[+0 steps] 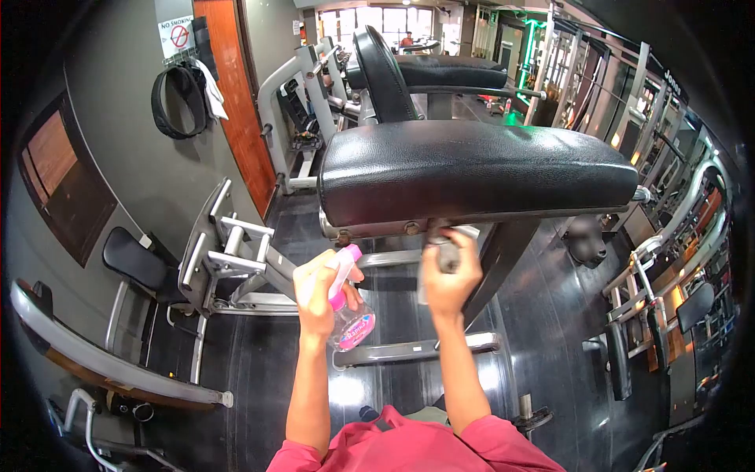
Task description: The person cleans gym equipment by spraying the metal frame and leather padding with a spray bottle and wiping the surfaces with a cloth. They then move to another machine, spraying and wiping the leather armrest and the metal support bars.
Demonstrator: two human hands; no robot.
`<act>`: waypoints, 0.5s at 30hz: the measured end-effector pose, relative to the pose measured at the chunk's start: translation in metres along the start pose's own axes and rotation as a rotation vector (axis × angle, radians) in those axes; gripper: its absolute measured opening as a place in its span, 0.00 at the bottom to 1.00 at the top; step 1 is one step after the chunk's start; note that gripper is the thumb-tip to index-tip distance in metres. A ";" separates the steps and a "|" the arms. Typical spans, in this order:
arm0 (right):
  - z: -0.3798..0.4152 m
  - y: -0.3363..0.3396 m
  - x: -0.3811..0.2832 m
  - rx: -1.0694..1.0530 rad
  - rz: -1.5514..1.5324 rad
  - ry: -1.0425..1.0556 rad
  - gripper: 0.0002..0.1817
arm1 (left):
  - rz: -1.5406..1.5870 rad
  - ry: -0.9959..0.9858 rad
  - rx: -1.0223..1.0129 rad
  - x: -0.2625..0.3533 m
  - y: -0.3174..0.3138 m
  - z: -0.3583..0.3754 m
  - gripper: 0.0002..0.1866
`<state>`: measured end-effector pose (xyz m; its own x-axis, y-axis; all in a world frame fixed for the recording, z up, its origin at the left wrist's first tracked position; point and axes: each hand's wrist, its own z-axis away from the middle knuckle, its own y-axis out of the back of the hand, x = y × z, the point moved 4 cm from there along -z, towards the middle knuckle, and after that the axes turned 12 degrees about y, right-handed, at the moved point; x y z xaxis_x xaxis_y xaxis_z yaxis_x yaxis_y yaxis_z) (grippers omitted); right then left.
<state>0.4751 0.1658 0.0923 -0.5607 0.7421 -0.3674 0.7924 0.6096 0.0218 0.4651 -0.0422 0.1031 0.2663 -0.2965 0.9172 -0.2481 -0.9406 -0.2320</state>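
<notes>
Spray Bottle in Your Left Hand, Your Right Hand Beneath the Black Pad

Your left hand (316,295) is grasping a clear spray bottle (351,324) with a pink trigger top, fingers wrapping round its neck. The bottle is hanging slightly tilted in front of you, below the left end of a long black pad (480,173), and its pink label is facing up toward you. Your right hand (454,275) is showing blurred just below the underside of the pad, beside the dark slanting post (503,256). Its fingers are curling, but you cannot tell from this view whether they are grasping anything or touching the frame.

Beneath your hands, a grey foot bar (421,350) is lying across the dark floor (267,409). Behind the long pad, an upright backrest (381,75) is leaning at an angle. To your left, a black belt (160,114) and a white towel (212,90) are hanging on the wall, below a no-smoking sign (177,35) and near an orange door (228,86).
</notes>
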 end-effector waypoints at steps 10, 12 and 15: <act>0.043 -0.038 -0.029 -0.147 -0.234 -0.163 0.15 | 0.055 -0.005 -0.009 -0.003 -0.001 0.000 0.24; 0.039 -0.035 -0.034 -0.165 -0.233 -0.103 0.15 | 0.058 -0.014 0.000 0.000 0.000 0.001 0.25; 0.022 -0.015 -0.033 0.001 -0.149 0.035 0.15 | 0.050 -0.041 0.014 0.004 0.007 0.001 0.25</act>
<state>0.4869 0.1259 0.0836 -0.6803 0.6523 -0.3342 0.6999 0.7136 -0.0320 0.4647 -0.0504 0.1046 0.2920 -0.3494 0.8903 -0.2488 -0.9266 -0.2820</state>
